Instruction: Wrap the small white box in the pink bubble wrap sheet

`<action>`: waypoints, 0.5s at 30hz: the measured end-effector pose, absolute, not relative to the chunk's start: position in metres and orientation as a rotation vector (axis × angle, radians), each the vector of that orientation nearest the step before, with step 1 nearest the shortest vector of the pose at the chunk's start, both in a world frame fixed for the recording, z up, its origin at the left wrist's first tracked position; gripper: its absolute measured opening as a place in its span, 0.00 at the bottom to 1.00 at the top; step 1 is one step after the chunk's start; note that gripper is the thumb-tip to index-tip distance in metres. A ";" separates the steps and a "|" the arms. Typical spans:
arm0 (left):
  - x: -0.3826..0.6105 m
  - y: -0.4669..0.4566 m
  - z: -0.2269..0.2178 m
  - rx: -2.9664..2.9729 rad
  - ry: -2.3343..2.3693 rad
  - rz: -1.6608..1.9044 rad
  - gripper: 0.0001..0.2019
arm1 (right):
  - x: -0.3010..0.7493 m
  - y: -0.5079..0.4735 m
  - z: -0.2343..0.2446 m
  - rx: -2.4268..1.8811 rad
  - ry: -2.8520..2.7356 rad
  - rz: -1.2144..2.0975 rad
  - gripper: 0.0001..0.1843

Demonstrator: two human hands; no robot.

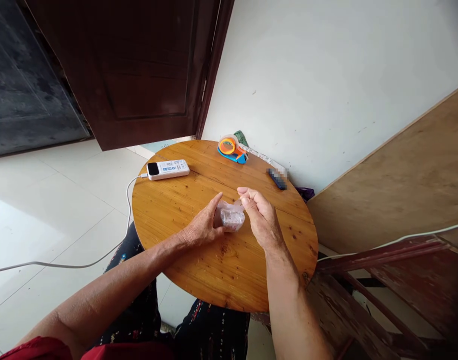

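Note:
A small package wrapped in clear plastic (232, 219) sits on the round wooden table (198, 270), with some printing faintly visible through the wrap. Around its left side curls my left hand (204, 222), thumb near the front and a finger along the back, steadying it. My right hand (261, 215) is closed in a pinch on the loose upper edge of the plastic, drawn up and to the right of the package. What exactly lies inside the wrap is too unclear to name.
At the back stands an orange and blue tape dispenser (232, 148). A white power bank (168, 169) with a cable (128, 210) lies at the left edge. A dark, partly blurred object (277, 179) rests at the right, close to the wall (326, 75).

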State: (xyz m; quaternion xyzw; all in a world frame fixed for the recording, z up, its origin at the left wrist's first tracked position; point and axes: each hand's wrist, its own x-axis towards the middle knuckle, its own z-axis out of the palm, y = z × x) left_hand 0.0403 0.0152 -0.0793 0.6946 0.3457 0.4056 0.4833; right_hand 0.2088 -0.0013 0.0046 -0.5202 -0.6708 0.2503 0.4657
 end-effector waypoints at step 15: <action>0.031 0.014 -0.062 1.643 0.627 1.032 0.46 | 0.231 0.074 -0.001 -1.316 -1.267 0.636 0.17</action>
